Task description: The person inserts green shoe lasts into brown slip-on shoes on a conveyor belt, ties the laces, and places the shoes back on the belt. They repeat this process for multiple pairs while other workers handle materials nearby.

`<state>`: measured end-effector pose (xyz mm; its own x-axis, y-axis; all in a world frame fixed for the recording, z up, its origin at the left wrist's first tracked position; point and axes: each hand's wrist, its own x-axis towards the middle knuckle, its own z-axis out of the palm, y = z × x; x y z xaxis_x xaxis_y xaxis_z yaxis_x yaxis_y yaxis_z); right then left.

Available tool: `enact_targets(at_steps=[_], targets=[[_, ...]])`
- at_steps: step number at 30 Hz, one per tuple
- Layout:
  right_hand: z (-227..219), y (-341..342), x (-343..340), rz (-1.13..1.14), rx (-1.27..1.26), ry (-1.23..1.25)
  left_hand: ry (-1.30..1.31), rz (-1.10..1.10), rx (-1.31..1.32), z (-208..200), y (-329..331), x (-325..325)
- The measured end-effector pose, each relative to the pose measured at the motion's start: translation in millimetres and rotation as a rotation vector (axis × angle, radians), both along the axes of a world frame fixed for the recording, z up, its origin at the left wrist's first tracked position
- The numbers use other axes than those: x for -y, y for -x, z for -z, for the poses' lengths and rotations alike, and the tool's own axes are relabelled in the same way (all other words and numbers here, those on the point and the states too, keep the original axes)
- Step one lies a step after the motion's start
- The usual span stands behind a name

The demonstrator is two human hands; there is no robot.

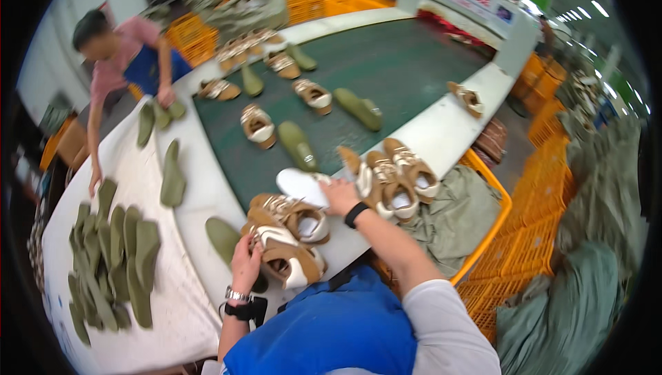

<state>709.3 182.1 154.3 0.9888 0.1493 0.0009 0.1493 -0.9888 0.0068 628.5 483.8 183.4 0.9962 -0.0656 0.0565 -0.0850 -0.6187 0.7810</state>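
Left hand (245,262) at 7 o'clock, fingers closed on brown-white shoe (286,258). Right hand (339,194) at centre, flat, half-open on white sole (301,185). Green conveyor belt (400,65) at 12.

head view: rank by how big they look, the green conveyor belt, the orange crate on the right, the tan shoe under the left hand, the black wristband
1. green conveyor belt
2. orange crate, partly hidden by cloth
3. tan shoe under the left hand; it is near the camera, so it looks larger
4. black wristband on the right hand
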Motion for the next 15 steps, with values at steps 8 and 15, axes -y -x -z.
enact_targets(at_steps=[8,15], targets=[[-68.0,-10.4,9.6,0.239,-0.297,-0.532,0.126,-0.044,-0.074,4.0,16.3,-4.9],[-48.0,2.3,-37.6,-0.094,-0.286,-0.131,0.576,-0.02,-0.37,11.5,36.7,5.0]])
